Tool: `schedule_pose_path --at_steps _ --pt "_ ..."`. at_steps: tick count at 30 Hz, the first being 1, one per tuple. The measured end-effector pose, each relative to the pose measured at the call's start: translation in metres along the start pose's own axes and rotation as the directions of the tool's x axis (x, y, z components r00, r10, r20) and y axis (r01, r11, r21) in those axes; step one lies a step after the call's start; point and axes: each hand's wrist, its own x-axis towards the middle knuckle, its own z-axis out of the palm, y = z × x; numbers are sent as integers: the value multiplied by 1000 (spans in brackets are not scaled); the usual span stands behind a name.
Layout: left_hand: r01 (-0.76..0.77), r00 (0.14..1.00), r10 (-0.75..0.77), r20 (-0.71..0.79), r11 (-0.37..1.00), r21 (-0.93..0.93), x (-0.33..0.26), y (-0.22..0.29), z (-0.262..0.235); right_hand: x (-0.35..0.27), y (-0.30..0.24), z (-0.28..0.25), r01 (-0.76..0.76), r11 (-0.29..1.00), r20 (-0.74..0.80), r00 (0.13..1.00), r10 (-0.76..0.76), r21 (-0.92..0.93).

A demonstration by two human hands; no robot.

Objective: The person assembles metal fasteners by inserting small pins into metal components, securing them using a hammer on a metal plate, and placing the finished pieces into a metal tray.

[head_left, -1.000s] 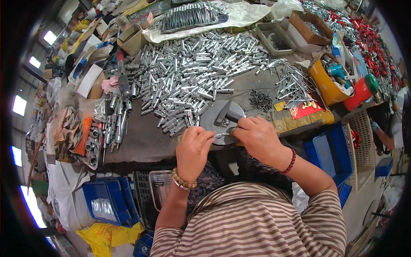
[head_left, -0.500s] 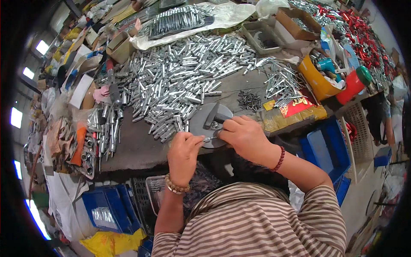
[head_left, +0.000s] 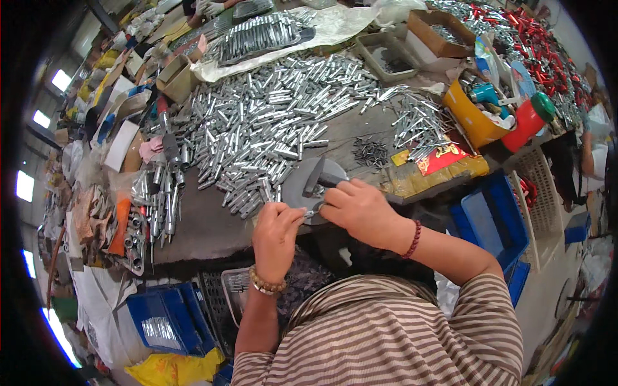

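My left hand [head_left: 273,235] is closed, pinching a small shiny metal part [head_left: 310,213] at the near edge of a round grey metal plate [head_left: 296,183]. My right hand [head_left: 360,212] is wrapped round the handle of a hammer [head_left: 315,176], whose head is over the plate. The right fingertips come close to the metal part; whether they also touch it I cannot tell. Beyond the plate spreads a large heap of silvery metal tubes [head_left: 277,116]. Small dark screws [head_left: 370,152] lie in a pile right of the plate.
Long thin metal rods [head_left: 421,122] lie to the right, near a yellow container [head_left: 473,119] and a red bottle with a green cap [head_left: 528,125]. Sockets and tools [head_left: 164,186] crowd the left. Blue bins [head_left: 492,219] stand below the table. A co-worker's gloved hand [head_left: 211,8] shows at the top.
My right hand has shifted slightly left, nearer my left fingertips. The hammer remains over the plate. A co-worker's gloved hands have come into view at the top, and the whole view has shifted slightly.
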Motion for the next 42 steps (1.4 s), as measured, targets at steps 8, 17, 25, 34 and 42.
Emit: schedule_pose_path --at_steps 8,17,25,34,42 --pt "12 1000 -12 -4 1000 16 -3 0 -4 -12 12 -4 -105 994 -131 985 108 25" --pt "42 999 -42 -13 999 -17 -4 1 -1 -54 89 -60 -662 728 -313 739 596 -177" --pt "70 997 -71 -14 997 -20 -2 1 -3 -46 93 -43 -673 709 -268 737 620 -210" --pt "8 999 -8 -33 1000 -5 -9 -4 0 -45 99 -40 -649 697 -201 759 619 -304" --pt "-6 998 6 -58 1000 2 -11 -2 2 -43 98 -41 -619 737 -129 782 609 -271"
